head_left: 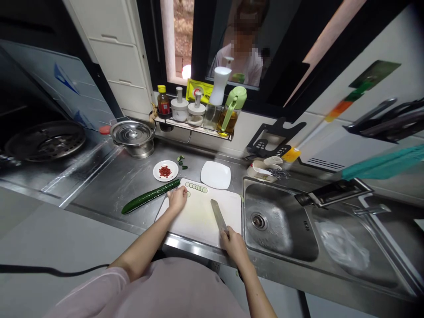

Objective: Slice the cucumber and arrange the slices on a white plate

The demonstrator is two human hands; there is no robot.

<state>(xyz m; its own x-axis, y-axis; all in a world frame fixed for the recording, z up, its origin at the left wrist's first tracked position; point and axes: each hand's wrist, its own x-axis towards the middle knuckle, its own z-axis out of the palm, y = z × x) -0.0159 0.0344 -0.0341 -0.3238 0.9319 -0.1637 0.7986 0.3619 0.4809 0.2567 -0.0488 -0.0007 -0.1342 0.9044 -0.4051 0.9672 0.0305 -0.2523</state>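
My right hand [232, 242] is wrapped round the handle of a kitchen knife [217, 213], whose blade points away over the white cutting board [198, 221]. My left hand [178, 198] is closed at the board's left side, its fingertips at a single cucumber slice [188, 194]. Beyond it, an overlapping row of cucumber slices [198, 187] lies along the board's far edge. A long dark-green cucumber [149, 197] rests to the left of that hand, mostly on the steel counter, its cut end at the board's corner.
Behind the board stand a plate [157, 174] of chopped red pieces, cucumber scraps [180, 162] and a white square plate [215, 175]. A steel pot [141, 150] is at the back left, the sink [281, 221] at the right. A condiment shelf [198, 128] hangs below the window.
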